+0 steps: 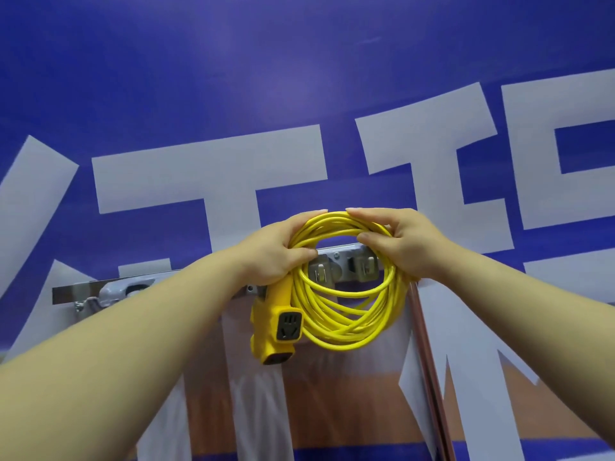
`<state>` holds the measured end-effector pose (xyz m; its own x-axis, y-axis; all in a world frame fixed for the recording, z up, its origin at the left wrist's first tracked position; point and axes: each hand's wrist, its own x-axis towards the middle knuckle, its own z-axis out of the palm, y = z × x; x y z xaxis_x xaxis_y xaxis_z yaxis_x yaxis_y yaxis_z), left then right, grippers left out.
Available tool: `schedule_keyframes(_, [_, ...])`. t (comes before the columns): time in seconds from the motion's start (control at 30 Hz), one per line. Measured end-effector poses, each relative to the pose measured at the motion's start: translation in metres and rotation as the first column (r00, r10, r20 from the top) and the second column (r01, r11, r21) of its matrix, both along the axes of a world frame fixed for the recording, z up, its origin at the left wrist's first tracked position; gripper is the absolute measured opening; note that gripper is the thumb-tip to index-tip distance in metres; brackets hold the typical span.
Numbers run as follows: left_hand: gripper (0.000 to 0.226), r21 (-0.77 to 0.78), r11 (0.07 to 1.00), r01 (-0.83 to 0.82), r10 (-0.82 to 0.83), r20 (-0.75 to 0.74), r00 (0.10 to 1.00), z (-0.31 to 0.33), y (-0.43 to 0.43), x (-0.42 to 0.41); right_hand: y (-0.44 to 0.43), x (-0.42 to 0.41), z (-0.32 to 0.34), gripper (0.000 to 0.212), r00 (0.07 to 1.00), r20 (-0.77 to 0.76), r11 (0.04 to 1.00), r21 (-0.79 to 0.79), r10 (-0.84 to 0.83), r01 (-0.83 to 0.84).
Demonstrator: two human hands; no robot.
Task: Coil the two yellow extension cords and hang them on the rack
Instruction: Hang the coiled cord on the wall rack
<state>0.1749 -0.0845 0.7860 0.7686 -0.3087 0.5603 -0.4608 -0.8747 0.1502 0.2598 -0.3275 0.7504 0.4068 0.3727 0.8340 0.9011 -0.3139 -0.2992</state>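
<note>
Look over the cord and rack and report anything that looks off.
Only the coil is untidy: the yellow cord is tight at the top between the left hand and right hand, but its lower loops fan out unevenly and cross. The socket block hangs below the left hand. The rack behind shows no damage.

Wall: a glossy blue banner (199, 61) fills the whole backdrop.
Lettering: huge pale grey block letters (206, 174) spread across the banner, cropped at the edges.
Lower band: a brown, wood-toned strip (339, 407) runs across low down, with blue again beneath it.
Film: a hazy whitish translucent sheet (213, 377) veils the lower middle.
Rod: a thin reddish-brown rod (427, 361) slants down right of centre.
Light: soft and even, with a faint sheen (233, 38) near the top.
</note>
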Motion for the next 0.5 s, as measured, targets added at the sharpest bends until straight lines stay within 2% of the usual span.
schedule_keyframes(0.13, [0.065, 0.025, 1.000, 0.007, -0.005, -0.080, 0.997, 0.001, 0.001, -0.002, 0.000, 0.003, 0.005, 0.045, 1.000, 0.016, 0.999, -0.024, -0.025, 0.026])
schedule_keyframes(0.3, [0.082, -0.033, 0.997, 0.068, -0.074, -0.276, 0.958, 0.002, 0.008, -0.006, 0.000, 0.006, 0.003, 0.044, 0.998, 0.058, 0.998, -0.044, -0.037, 0.040])
schedule_keyframes(0.5, [0.084, 0.035, 0.999, 0.021, -0.013, -0.229, 0.973, 0.001, 0.009, -0.005, -0.001, 0.013, -0.010, 0.043, 0.997, 0.077, 1.000, -0.009, 0.002, -0.002])
